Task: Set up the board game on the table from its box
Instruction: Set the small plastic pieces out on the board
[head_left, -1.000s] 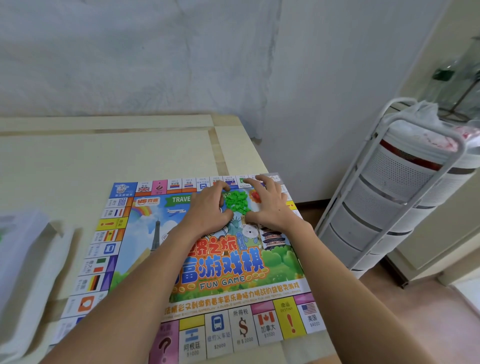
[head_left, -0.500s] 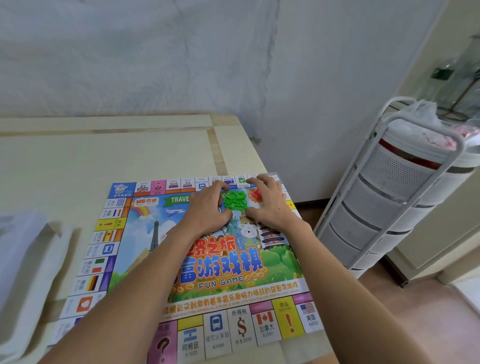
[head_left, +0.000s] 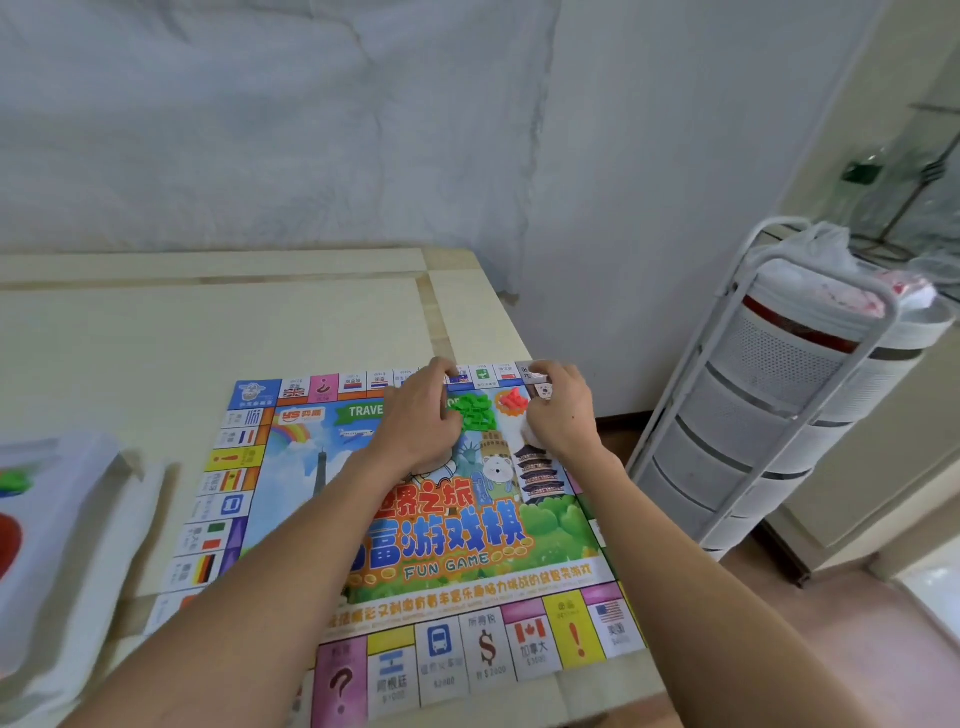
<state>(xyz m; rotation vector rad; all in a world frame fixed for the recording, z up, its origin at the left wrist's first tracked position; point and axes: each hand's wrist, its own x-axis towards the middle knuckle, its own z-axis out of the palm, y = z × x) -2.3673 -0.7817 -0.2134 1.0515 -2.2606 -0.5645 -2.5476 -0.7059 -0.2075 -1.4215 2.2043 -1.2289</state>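
**Both hands at the token piles, far edge of the board**

The game board (head_left: 415, 519) lay flat on the worktop (head_left: 208, 332), centre of the frame. The green pieces (head_left: 474, 411) sat piled between the two hands, touching the left hand (head_left: 421, 421); its fingers were curled beside the pile, and whether they held anything could not be told. The red pieces (head_left: 511, 401) lay just left of the right hand (head_left: 558, 415), whose fingers pinched a small white item (head_left: 544, 391), too blurred to identify. At lower left, a white box (head_left: 57, 545) was cut off by the frame edge. A white tiered cart (head_left: 779, 405) stood right of the worktop.
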